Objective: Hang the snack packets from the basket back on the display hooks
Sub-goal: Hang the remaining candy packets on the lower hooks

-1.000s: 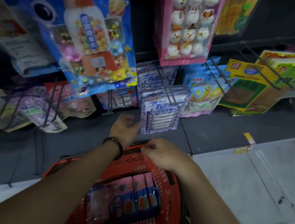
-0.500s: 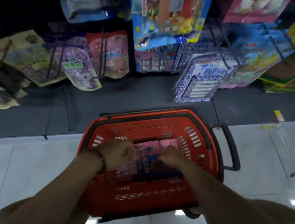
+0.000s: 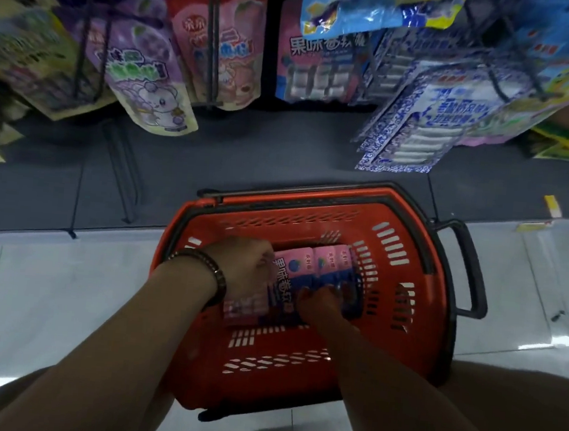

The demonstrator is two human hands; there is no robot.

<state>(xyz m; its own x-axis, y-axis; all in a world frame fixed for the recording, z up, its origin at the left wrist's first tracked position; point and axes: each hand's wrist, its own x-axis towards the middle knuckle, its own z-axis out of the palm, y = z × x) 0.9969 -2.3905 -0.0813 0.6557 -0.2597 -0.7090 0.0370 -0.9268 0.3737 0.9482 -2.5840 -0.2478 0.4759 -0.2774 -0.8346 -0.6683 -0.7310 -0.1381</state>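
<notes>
Two hands deep in red basket (image 3: 280, 369) at 6 o'clock. My left hand (image 3: 240, 270) curls round left edge of pink packets (image 3: 320, 266); my right hand (image 3: 316, 302) pinches their near edge. Risk: glossy stack fans apart, slips on lift toward display hooks (image 3: 212, 37) at 11 o'clock, hang-holes misaligned.

A red plastic basket (image 3: 280, 369) with slotted walls sits on the floor. Pink and blue snack packets (image 3: 308, 276) lie flat inside it, overlapping. Beyond the basket, dark wire display hooks (image 3: 212, 37) carry hanging packets.
</notes>
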